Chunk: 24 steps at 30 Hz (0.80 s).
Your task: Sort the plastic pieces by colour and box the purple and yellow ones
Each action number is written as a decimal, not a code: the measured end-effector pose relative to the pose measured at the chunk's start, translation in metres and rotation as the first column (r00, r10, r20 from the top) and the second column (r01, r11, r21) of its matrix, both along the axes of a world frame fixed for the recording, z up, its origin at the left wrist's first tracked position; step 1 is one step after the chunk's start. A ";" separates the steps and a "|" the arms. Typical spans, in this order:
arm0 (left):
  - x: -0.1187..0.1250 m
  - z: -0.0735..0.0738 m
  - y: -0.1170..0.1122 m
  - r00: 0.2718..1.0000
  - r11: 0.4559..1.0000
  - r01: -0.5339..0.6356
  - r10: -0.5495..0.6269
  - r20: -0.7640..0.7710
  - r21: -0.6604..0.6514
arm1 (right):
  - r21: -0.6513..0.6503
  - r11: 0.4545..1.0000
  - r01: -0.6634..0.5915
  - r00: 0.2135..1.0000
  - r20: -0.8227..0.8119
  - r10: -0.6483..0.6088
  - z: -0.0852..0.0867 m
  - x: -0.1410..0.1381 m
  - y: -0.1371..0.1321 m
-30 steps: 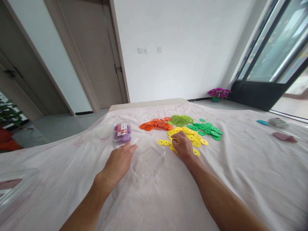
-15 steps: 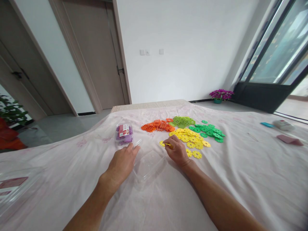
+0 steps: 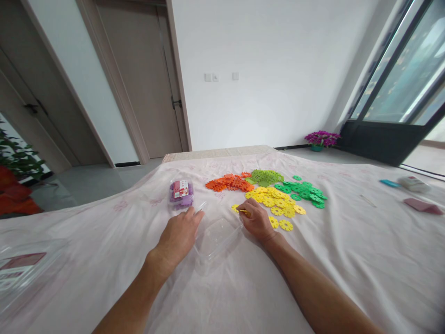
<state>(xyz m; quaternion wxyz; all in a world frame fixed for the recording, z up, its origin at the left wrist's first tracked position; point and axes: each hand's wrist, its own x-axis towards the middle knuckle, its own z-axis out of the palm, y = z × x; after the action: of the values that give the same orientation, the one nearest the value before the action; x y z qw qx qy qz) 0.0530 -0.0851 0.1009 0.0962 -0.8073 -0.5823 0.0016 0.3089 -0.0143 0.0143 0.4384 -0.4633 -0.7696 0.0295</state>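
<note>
My left hand point(image 3: 182, 230) is closed on the left edge of a clear plastic box point(image 3: 216, 237), which lies open on the cloth. In my right hand point(image 3: 256, 220), pinched between thumb and fingers, is a yellow flower-shaped disc point(image 3: 244, 211), held at the box's right rim. Just past it a single yellow disc point(image 3: 235, 208) rests on the cloth. A spread heap of yellow discs point(image 3: 273, 199) lies beyond my right hand. Left of the box's far side stands a closed clear box of purple discs point(image 3: 181, 194) with a label on top.
Piles of orange discs point(image 3: 230, 183), light green discs point(image 3: 266, 176) and green discs point(image 3: 306, 191) lie farther back. A labelled clear container point(image 3: 24, 266) sits at the left edge. Toward the right are a pink cloth point(image 3: 422, 206), a white packet point(image 3: 413, 184) and a blue item point(image 3: 389, 183).
The whole view has shifted slightly. Both hands keep nearly the same place and hold on the box and the yellow disc.
</note>
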 end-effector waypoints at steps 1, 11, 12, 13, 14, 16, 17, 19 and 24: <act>0.000 0.000 0.000 1.000 1.000 0.001 -0.001 -0.003 0.001 | -0.001 1.000 0.003 1.000 -0.002 -0.003 0.000 0.000 0.000; -0.001 0.000 0.000 1.000 1.000 0.006 -0.006 -0.009 0.018 | -0.055 0.996 0.073 0.996 0.054 -0.070 -0.003 0.007 0.006; -0.001 -0.001 0.000 1.000 1.000 0.005 -0.004 -0.011 0.018 | -0.080 0.994 0.079 0.994 0.075 -0.073 -0.004 0.008 0.007; -0.002 -0.001 0.000 1.000 1.000 0.002 -0.002 -0.014 0.019 | -0.110 0.991 0.081 0.992 0.101 -0.070 -0.004 0.008 0.008; -0.002 -0.001 0.000 1.000 1.000 0.002 -0.002 -0.015 0.019 | -0.139 0.987 0.082 0.990 0.127 -0.065 -0.005 0.009 0.008; -0.002 -0.001 0.000 1.000 1.000 0.003 -0.002 -0.013 0.019 | -0.189 0.978 0.084 0.983 0.178 -0.050 -0.005 0.009 0.008; -0.002 -0.001 0.000 1.000 1.000 0.004 -0.003 -0.008 0.019 | -0.204 0.975 0.090 0.979 0.200 -0.048 -0.004 0.009 0.007; -0.002 -0.001 0.000 1.000 1.000 0.006 -0.007 0.003 0.017 | -0.212 0.971 0.110 0.971 0.231 -0.060 -0.002 0.008 0.006; -0.008 0.000 0.003 0.999 1.000 -0.027 0.026 0.039 0.005 | -0.165 0.975 0.150 0.961 0.257 -0.105 0.002 0.008 0.006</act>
<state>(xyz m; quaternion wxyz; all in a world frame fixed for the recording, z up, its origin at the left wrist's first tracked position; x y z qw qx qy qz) 0.0448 -0.0821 0.1012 0.0869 -0.7991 -0.5947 -0.0146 0.3166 -0.0082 0.0162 0.2960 -0.5505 -0.7805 0.0141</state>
